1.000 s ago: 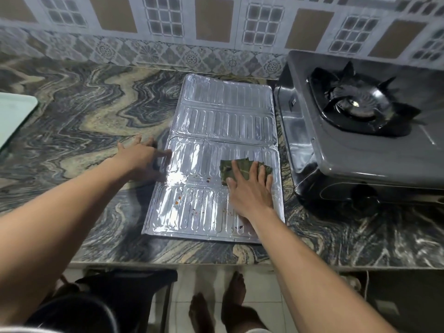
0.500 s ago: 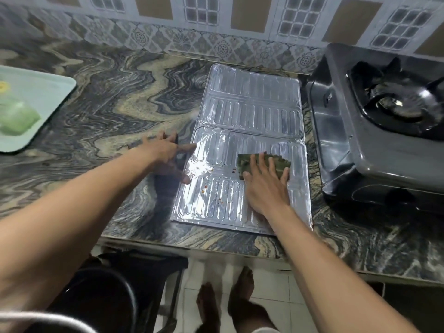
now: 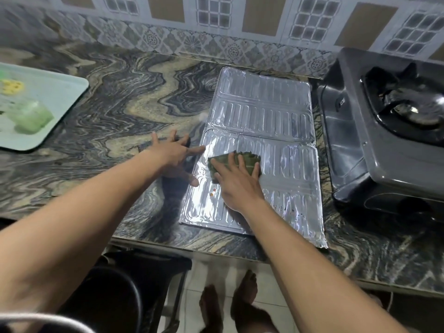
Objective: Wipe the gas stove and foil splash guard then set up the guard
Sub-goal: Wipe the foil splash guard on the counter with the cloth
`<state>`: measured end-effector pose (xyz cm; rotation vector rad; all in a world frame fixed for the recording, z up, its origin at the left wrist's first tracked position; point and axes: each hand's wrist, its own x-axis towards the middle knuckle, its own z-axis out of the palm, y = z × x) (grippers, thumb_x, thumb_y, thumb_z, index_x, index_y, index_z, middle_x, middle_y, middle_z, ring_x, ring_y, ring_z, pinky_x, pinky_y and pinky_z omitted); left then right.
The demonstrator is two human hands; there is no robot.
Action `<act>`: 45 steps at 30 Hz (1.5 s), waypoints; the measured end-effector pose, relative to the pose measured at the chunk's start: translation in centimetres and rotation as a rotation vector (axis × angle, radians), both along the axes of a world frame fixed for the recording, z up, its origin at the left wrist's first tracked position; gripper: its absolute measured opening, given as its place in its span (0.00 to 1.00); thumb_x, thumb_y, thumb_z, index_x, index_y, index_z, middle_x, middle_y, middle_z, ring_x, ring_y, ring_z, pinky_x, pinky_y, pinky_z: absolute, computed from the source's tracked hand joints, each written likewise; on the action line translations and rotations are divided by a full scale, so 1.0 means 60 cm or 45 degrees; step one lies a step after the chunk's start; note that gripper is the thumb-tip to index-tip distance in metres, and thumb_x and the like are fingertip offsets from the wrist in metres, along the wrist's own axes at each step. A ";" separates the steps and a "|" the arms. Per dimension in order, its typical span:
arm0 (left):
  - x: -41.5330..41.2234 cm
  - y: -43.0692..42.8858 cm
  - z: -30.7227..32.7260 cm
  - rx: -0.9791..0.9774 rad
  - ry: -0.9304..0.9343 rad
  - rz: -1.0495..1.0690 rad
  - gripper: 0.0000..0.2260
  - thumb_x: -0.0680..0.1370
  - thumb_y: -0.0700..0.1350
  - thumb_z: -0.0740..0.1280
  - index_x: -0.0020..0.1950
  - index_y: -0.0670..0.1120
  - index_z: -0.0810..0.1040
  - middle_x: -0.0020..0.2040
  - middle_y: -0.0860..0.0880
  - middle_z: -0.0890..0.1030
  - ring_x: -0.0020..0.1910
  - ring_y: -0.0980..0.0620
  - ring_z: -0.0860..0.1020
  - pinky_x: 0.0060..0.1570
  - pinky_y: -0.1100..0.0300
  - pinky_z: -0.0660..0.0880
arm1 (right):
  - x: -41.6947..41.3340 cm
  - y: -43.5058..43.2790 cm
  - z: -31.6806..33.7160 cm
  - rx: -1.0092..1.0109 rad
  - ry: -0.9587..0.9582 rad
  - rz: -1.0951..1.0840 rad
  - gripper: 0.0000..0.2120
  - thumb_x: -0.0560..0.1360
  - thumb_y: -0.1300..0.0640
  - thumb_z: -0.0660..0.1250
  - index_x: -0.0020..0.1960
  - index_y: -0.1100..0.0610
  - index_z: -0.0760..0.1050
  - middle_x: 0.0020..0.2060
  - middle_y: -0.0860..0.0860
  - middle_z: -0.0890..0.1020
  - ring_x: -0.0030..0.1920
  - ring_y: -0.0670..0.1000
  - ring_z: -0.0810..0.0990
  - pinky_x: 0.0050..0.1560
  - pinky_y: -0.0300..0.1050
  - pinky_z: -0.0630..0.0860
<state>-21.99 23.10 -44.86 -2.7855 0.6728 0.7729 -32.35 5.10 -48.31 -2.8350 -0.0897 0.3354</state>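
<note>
Your marbled counter carries the gas stove at its right end, with the foil splash guard lying flat just beside it. Your left hand, fingers spread, rests on the guard's left edge. Your right hand presses flat-fingered on the green cloth.

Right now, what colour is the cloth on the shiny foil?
Dark green. The cloth shows best in the head view, the only one.
</note>
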 end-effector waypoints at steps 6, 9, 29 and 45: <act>0.005 -0.002 -0.006 -0.020 -0.023 -0.044 0.51 0.62 0.75 0.68 0.78 0.67 0.46 0.80 0.50 0.38 0.77 0.36 0.35 0.67 0.26 0.35 | -0.006 0.003 -0.004 -0.016 -0.006 0.062 0.24 0.86 0.48 0.46 0.79 0.40 0.44 0.80 0.51 0.45 0.79 0.56 0.41 0.73 0.69 0.34; 0.008 -0.009 -0.006 -0.028 -0.054 -0.133 0.51 0.61 0.74 0.69 0.79 0.63 0.51 0.80 0.52 0.39 0.78 0.39 0.35 0.68 0.25 0.37 | -0.012 0.000 -0.003 -0.003 0.006 0.068 0.24 0.85 0.46 0.46 0.79 0.40 0.43 0.80 0.50 0.43 0.79 0.55 0.40 0.74 0.68 0.34; 0.007 -0.028 0.011 0.006 -0.032 -0.216 0.49 0.63 0.71 0.72 0.79 0.55 0.60 0.81 0.57 0.45 0.80 0.42 0.45 0.68 0.26 0.44 | -0.078 -0.016 -0.006 -0.076 0.009 0.230 0.29 0.85 0.52 0.51 0.78 0.37 0.39 0.80 0.50 0.41 0.79 0.55 0.38 0.73 0.69 0.35; -0.001 -0.038 0.021 0.114 -0.052 -0.232 0.53 0.64 0.72 0.70 0.81 0.53 0.52 0.81 0.56 0.44 0.80 0.40 0.48 0.69 0.26 0.47 | -0.108 -0.075 -0.006 -0.131 0.001 0.120 0.26 0.85 0.47 0.46 0.79 0.40 0.38 0.79 0.51 0.40 0.79 0.55 0.39 0.74 0.67 0.35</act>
